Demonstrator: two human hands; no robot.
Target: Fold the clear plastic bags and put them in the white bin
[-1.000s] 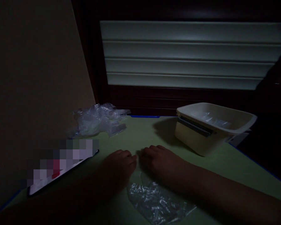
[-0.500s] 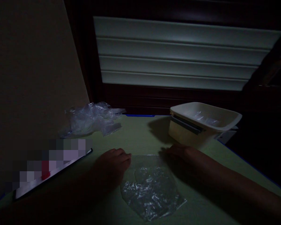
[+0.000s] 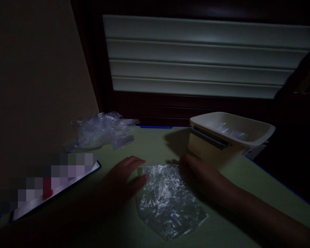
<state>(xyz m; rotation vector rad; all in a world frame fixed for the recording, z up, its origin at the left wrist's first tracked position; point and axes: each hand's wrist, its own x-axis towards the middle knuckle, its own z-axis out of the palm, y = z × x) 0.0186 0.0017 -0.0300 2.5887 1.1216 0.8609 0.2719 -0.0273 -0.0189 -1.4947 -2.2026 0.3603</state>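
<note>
A clear, crinkled plastic bag lies on the pale green table in front of me. My left hand is at its upper left corner, thumb and fingers spread apart; whether a fingertip touches the film is hard to see in the dim light. At the upper right corner, my right hand has its fingers closed on the bag's edge. Its fingertips are partly hidden in shadow.
A crumpled heap of clear plastic bags sits at the back left. At the back right stands a cream plastic bin with clear plastic inside. A tablet-like flat device, partly blurred out, lies left. Behind is a slatted panel.
The fingers of my left hand have spread apart. My right hand has shifted slightly left onto the bag's corner, and the bag's upper part looks more crinkled and raised.
</note>
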